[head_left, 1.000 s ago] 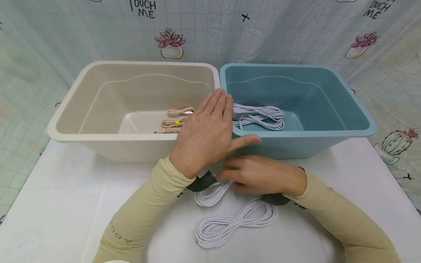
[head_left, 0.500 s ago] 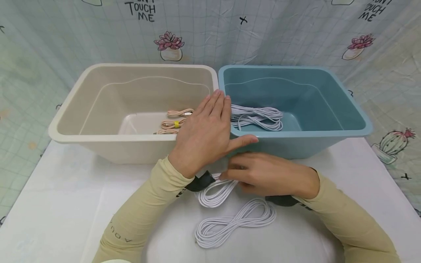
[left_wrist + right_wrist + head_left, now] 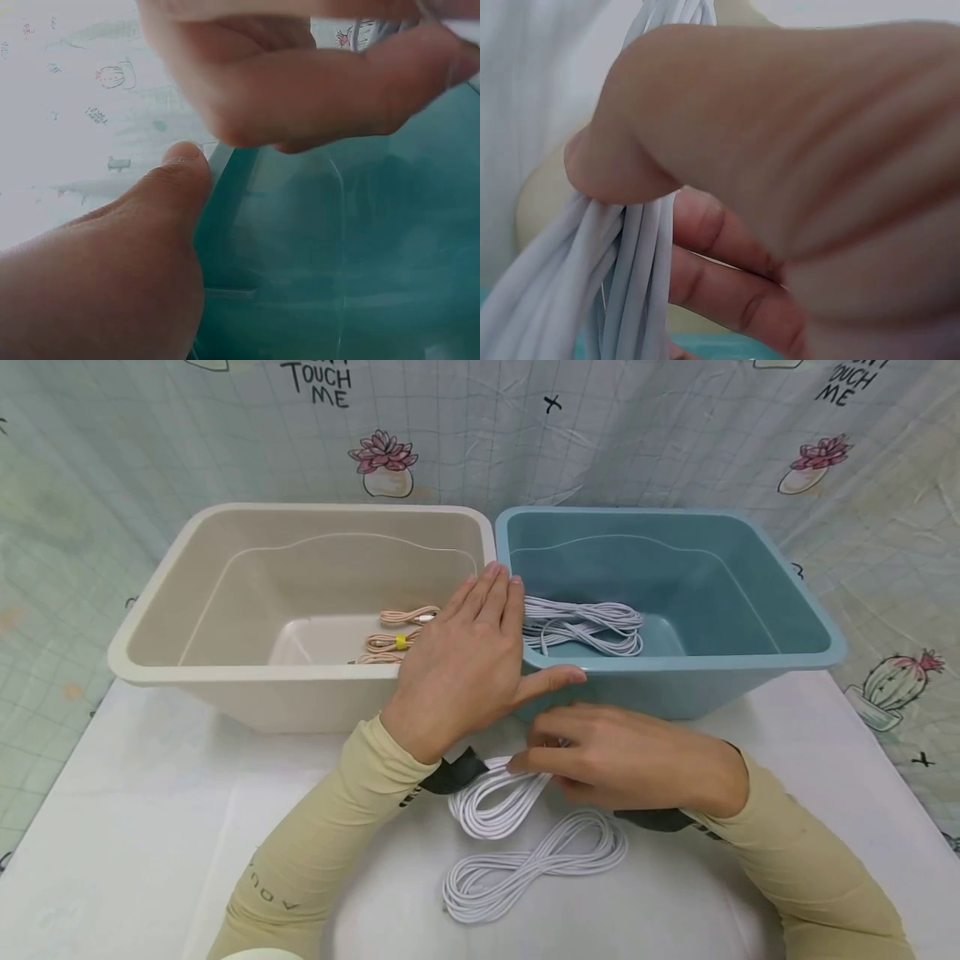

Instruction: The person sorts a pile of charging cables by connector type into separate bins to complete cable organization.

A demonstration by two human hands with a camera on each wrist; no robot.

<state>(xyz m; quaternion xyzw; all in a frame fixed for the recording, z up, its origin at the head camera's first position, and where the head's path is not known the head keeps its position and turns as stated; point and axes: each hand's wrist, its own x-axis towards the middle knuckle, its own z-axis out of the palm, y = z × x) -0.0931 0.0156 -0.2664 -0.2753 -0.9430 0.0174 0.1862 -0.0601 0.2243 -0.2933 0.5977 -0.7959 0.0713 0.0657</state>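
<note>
My left hand [image 3: 468, 652] lies with straight fingers over the meeting rims of the two bins, its thumb out along the front of the blue one. Just in front of the blue bin, my right hand [image 3: 615, 756] pinches a coiled white cable [image 3: 495, 806] between thumb and fingers. In the right wrist view the strands of the white cable [image 3: 641, 277] run under the thumb. A second coiled white cable [image 3: 532, 864], twisted at its middle, rests on the table closer to the person. The far end of the held coil is hidden behind the right hand.
A beige bin [image 3: 300, 672] at the left holds several tan cables [image 3: 390, 643], one with a yellow tie. The blue bin [image 3: 712, 664] beside it contains white cables [image 3: 588, 627]. Both stand on a white-covered table [image 3: 150, 827], with a printed curtain [image 3: 622, 435] behind.
My right hand has shifted slightly right, drawing the held white cable along, so more of its coil shows beside the left wrist. The left hand stays in place on the rims.
</note>
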